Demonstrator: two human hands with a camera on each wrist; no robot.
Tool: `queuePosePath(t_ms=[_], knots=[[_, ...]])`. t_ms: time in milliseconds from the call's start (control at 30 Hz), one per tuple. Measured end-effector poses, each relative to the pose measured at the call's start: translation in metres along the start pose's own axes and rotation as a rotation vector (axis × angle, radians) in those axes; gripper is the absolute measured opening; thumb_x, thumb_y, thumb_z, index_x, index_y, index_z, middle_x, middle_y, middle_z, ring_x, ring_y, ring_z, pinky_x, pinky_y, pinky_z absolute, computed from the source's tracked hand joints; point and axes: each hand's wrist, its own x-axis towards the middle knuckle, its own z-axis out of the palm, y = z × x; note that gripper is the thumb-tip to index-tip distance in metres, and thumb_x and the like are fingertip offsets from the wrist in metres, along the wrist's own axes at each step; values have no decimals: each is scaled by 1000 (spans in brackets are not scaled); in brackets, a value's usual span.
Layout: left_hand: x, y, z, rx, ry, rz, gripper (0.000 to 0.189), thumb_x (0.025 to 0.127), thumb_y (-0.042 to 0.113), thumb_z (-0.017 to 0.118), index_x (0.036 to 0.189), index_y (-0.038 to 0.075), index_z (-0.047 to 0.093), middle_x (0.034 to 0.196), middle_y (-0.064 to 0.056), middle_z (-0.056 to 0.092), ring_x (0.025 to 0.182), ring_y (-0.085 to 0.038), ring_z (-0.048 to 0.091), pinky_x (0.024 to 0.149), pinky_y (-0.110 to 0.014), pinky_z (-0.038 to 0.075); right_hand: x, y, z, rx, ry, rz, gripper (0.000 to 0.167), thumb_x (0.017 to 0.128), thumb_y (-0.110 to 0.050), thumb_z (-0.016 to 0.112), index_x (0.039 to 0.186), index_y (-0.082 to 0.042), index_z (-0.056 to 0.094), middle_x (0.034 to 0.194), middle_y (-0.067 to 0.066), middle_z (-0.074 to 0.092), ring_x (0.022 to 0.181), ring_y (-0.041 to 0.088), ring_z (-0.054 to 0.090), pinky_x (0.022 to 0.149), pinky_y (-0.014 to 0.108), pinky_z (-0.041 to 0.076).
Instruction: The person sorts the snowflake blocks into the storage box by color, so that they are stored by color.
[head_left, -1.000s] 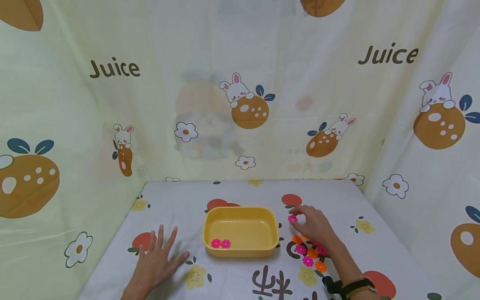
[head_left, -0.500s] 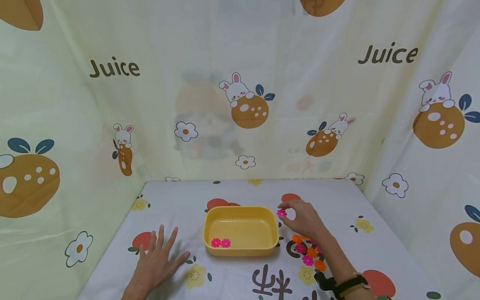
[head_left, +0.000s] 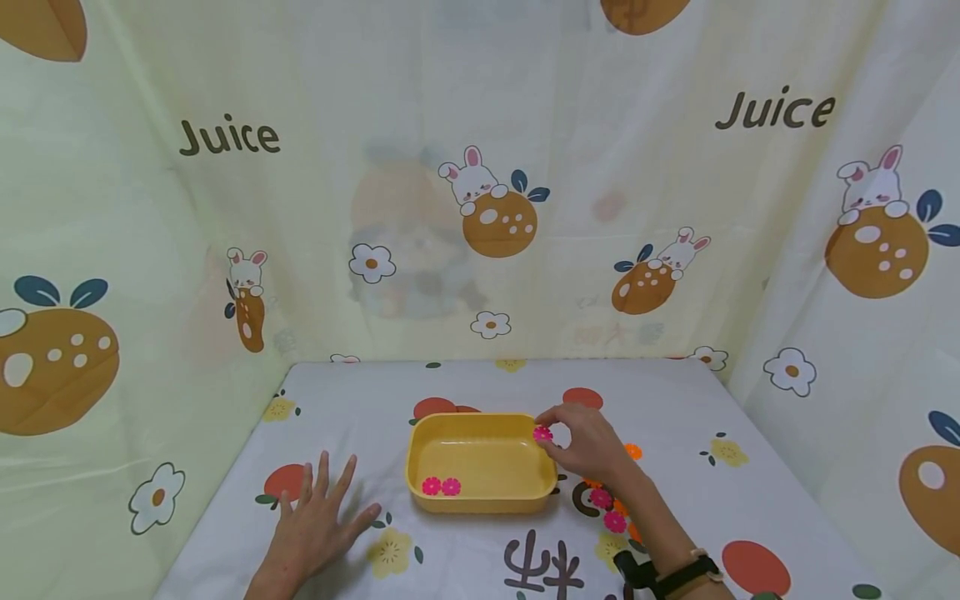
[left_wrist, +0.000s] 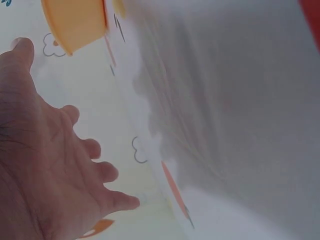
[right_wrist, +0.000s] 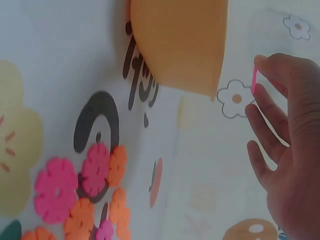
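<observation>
Your right fingers [head_left: 559, 412] pinch a pink flower [head_left: 542, 433], now shifted to the tray's [head_left: 480, 506] 2 o'clock corner, likely pre-drop; left fingers [head_left: 322, 479] splayed, empty.

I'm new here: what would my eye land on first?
Probably the yellow tray on the table, two pink flower pieces in its near left corner. Then another pink flower piece, in the grip of the right hand by the tray's far right corner. More pink and orange flower pieces lie to the tray's right, partly behind the right forearm.
</observation>
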Motion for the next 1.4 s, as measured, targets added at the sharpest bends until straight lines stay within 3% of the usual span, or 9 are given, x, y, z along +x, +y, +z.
queuePosePath(t_ms=[400,733,1133,1400], knots=[[0,-1,3,-4,8,-1,103,92,82,59,171,22,31,178,-27,9,159,-60,5,117,-88,7,7,-26,18,22,-101,42,26,91,-23,85,115,-15,79,107,-3,79,104,27,73,93,46,62],[-2,-1,1,-2,7,-3,103,91,82,60,171,23,32,177,-27,12,159,-60,7,116,-88,10,14,-44,41,66,-177,54,24,90,-23,86,113,-19,79,108,-5,78,103,24,72,95,47,59],[0,-4,6,-9,3,-5,104,92,82,59,172,23,30,178,-27,10,160,-60,5,117,-87,7,19,-60,65,71,-290,64,26,90,-27,87,114,-22,80,107,-11,75,101,11,67,92,34,61],[-1,-4,3,-14,13,-3,103,93,82,59,171,22,30,176,-30,12,159,-60,9,116,-88,9,23,-62,75,69,-323,68,25,89,-28,86,113,-23,79,106,-11,74,98,10,66,89,32,61]])
